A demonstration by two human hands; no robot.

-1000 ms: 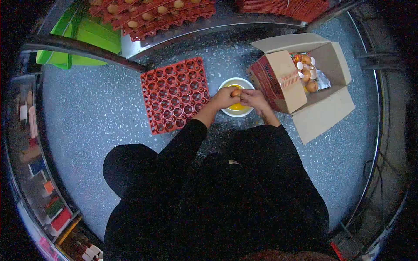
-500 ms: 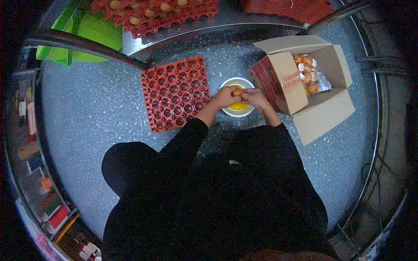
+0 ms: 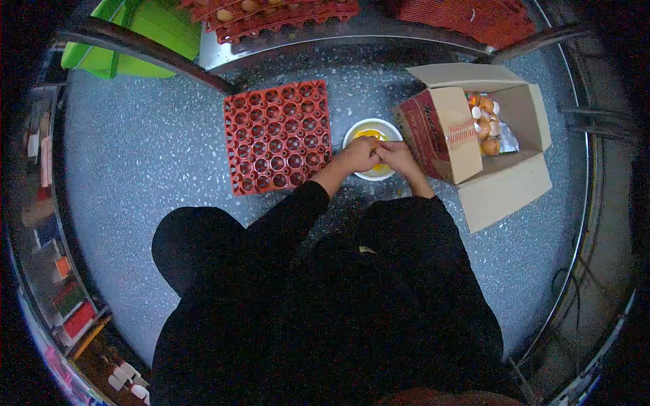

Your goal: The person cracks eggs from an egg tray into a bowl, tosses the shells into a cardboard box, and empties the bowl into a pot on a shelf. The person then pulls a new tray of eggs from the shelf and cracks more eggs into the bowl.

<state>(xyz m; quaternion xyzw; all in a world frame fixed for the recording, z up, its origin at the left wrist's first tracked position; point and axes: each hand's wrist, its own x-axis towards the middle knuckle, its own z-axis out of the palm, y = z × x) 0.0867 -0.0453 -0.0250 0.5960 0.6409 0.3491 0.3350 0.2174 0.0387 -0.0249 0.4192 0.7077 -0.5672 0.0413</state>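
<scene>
Bowl [image 3: 388, 128]: white, round, upright on the speckled floor [image 3: 128, 169], in front of the person and between a tray and a box. It contains yellow egg [image 3: 371, 133], visible above and below the hands.

Left hand [image 3: 361, 155]: above the bowl, entering from its left side. Fingers bent and drawn narrow, meeting those of the other hand. Right hand [image 3: 399, 158]: above the bowl's right half, fingers likewise bent inward, tips close together. The fingers hide the space between the two hands; whether they grip a shell, cannot tell. Both forearms extend from black sleeves.

Tray [image 3: 277, 139]: red, square, with rows of round cups. Position: flat on the floor, left of the bowl, near it but apart. The left forearm passes by its lower right corner.

Box [image 3: 458, 111]: cardboard, open at the top, flaps spread. Position: right of the bowl, just beside it. Contents: brown shells [image 3: 486, 127], some showing white interiors, with silver foil [image 3: 508, 141] next to them.

Shelf [image 3: 220, 54]: metal, beyond the bowl. Left side: stacked red trays [image 3: 284, 21] with eggs. Right side: a second red stack [image 3: 467, 21]. Green bin [image 3: 162, 34]: upper left, behind a dark bar. Rack [image 3: 51, 237]: left edge, with assorted items too blurred to identify.
</scene>
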